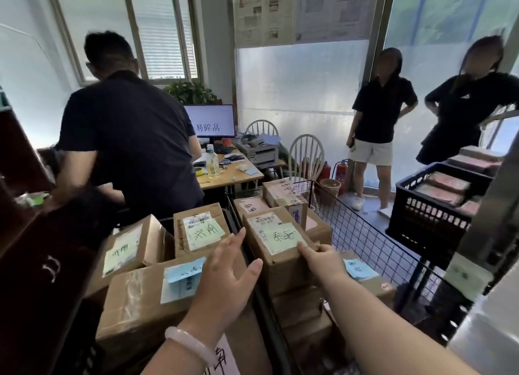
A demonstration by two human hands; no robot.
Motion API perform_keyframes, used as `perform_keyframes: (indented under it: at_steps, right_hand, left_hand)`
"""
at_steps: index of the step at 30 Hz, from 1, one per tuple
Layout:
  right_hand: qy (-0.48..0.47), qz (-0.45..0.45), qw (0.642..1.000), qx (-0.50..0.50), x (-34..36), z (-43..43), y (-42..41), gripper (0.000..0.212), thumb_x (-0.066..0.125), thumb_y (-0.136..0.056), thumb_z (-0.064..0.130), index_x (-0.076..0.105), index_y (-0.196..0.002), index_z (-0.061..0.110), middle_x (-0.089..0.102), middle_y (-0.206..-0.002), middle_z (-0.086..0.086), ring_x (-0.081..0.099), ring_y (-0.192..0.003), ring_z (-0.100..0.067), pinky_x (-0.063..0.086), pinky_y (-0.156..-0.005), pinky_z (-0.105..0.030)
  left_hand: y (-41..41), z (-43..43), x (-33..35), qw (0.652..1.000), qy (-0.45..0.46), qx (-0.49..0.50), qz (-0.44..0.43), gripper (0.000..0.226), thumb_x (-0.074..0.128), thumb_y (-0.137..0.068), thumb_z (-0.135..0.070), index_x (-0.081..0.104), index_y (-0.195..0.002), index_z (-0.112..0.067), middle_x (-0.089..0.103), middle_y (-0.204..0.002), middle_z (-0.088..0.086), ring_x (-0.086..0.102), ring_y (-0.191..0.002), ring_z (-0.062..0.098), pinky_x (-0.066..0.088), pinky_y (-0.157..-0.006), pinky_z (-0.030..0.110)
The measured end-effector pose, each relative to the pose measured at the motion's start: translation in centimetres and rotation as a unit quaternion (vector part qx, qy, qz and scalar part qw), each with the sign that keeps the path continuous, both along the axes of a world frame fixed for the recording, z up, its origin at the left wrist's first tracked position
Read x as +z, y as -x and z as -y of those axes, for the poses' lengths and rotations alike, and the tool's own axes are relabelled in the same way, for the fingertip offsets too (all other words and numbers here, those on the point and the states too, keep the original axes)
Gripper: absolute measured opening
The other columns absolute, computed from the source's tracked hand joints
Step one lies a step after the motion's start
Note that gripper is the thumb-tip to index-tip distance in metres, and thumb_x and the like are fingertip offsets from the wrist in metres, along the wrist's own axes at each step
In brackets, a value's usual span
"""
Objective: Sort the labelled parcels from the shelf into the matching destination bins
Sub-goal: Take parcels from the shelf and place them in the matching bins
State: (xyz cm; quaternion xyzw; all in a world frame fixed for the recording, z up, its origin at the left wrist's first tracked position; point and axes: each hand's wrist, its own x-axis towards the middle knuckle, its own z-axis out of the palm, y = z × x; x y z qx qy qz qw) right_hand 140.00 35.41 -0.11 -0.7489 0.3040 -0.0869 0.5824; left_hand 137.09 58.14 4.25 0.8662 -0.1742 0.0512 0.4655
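parcel (pixel 276 262) with a pale green handwritten note on its top sits on the heap of boxes inside the wire basket (pixel 365 234), just past the middle of the view toward 1 o'clock. the right hand (pixel 323 258) holds its near right corner: the thumb lies on the top edge by the note and the other fingers curl round the corner. the left hand (pixel 224 273), with a pale bracelet (pixel 185 343) on its wrist, hangs at the parcel's 9 o'clock side, fingers straight and close together, thumb apart; whether the fingertips touch the cardboard cannot be told. across a black divider (pixel 264 301), at 9 o'clock from the parcel, lie two smaller boxes (pixel 179 234) with green notes and, at 7 o'clock, a large box (pixel 134 312) with a blue note. at 10 o'clock a person in a dark shirt (pixel 126 127) bends away beside a desk (pixel 241 175) with a lit monitor (pixel 214 120). two people (pixel 379 113) stand at 2 o'clock, and a black crate (pixel 427 220) of flat packets sits at 3 o'clock.
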Motion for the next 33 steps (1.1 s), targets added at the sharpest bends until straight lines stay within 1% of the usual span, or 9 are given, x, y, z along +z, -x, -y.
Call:
perform_keyframes:
  at_steps: [4,7,12,14,16,20,24,28,33]
  right_hand:
    - [0.004,0.009,0.998,0.054,-0.4,0.1,-0.1,0.059,0.068,-0.083,0.052,0.057,-0.13,0.017,0.063,-0.121,-0.005,0.058,-0.11,-0.026,0.048,-0.099,-0.044]
    - [0.07,0.03,0.994,0.074,0.0,0.8,2.0,0.071,0.072,-0.081,0.049,0.046,-0.142,0.024,0.058,-0.133,-0.004,0.054,-0.12,-0.02,0.043,-0.102,-0.037]
    - [0.276,0.103,0.952,0.09,1.4,2.9,9.5,0.074,0.068,-0.079,0.056,0.038,-0.145,0.04,0.045,-0.143,0.011,0.04,-0.13,-0.005,0.038,-0.104,-0.028]
    - [0.395,0.079,0.914,0.058,1.9,4.5,13.2,0.078,0.063,-0.081,0.061,0.03,-0.149,0.041,0.034,-0.152,0.013,0.025,-0.141,-0.006,0.028,-0.114,-0.031]
    - [0.455,0.033,0.889,0.024,2.5,6.6,17.2,0.084,0.061,-0.081,0.065,0.021,-0.151,0.042,0.023,-0.159,0.011,0.012,-0.147,-0.01,0.014,-0.118,-0.03]
    - [0.494,-0.05,0.867,-0.035,3.0,10.2,25.6,0.09,0.053,-0.082,0.07,0.003,-0.152,0.045,0.0,-0.163,0.013,-0.006,-0.149,-0.01,0.001,-0.121,-0.032]
    - [0.52,-0.079,0.844,-0.102,3.3,12.4,33.2,0.088,0.049,-0.082,0.071,0.003,-0.152,0.045,-0.004,-0.162,0.015,-0.014,-0.147,-0.007,-0.008,-0.117,-0.028]
    - [0.493,-0.107,0.846,-0.171,3.5,13.8,40.4,0.085,0.054,-0.083,0.066,0.007,-0.152,0.047,0.002,-0.162,0.016,-0.008,-0.148,-0.008,0.001,-0.121,-0.033]
    - [0.489,-0.069,0.835,-0.243,4.8,14.3,48.3,0.069,0.056,-0.086,0.057,0.027,-0.147,0.047,0.019,-0.154,0.026,0.007,-0.144,0.004,0.011,-0.113,-0.021]
  left_hand:
    - [-0.8,0.7,-0.3,0.999,-0.038,-0.022,0.018,0.062,0.054,-0.094,-0.051,0.021,-0.147,-0.054,0.02,-0.159,-0.015,0.014,-0.145,0.005,0.02,-0.12,0.036]
    - [-0.8,2.2,-0.5,0.994,-0.085,-0.047,0.046,0.064,0.053,-0.094,-0.054,0.016,-0.146,-0.057,0.02,-0.158,-0.015,0.013,-0.144,0.005,0.017,-0.117,0.031]
    - [0.3,6.8,-0.7,0.979,-0.148,-0.092,0.106,0.069,0.05,-0.091,-0.06,0.016,-0.151,-0.051,0.02,-0.16,-0.011,0.009,-0.146,0.01,0.016,-0.12,0.038]
    - [1.3,9.3,-0.7,0.97,-0.168,-0.119,0.128,0.072,0.05,-0.09,-0.063,0.015,-0.152,-0.049,0.018,-0.161,-0.01,0.008,-0.147,0.012,0.014,-0.123,0.041]
    - [2.8,12.4,-0.6,0.958,-0.186,-0.149,0.157,0.074,0.05,-0.09,-0.063,0.011,-0.152,-0.05,0.013,-0.163,-0.009,0.003,-0.149,0.013,0.011,-0.123,0.043]
    - [7.4,19.1,-0.7,0.931,-0.191,-0.234,0.206,0.075,0.045,-0.091,-0.063,0.001,-0.151,-0.053,0.0,-0.164,-0.013,-0.013,-0.149,0.01,-0.007,-0.122,0.038]
    - [13.2,24.9,-0.9,0.897,-0.174,-0.318,0.252,0.074,0.044,-0.091,-0.063,0.003,-0.152,-0.052,0.001,-0.164,-0.011,-0.012,-0.149,0.01,-0.009,-0.119,0.033]
    - [19.4,28.9,-1.2,0.869,-0.138,-0.397,0.261,0.075,0.045,-0.089,-0.063,0.006,-0.152,-0.051,0.005,-0.163,-0.012,-0.01,-0.147,0.007,-0.009,-0.116,0.031]
    - [26.0,32.1,-1.1,0.849,-0.101,-0.452,0.256,0.072,0.043,-0.088,-0.064,0.013,-0.152,-0.049,0.011,-0.162,-0.01,-0.005,-0.147,0.007,0.003,-0.121,0.039]
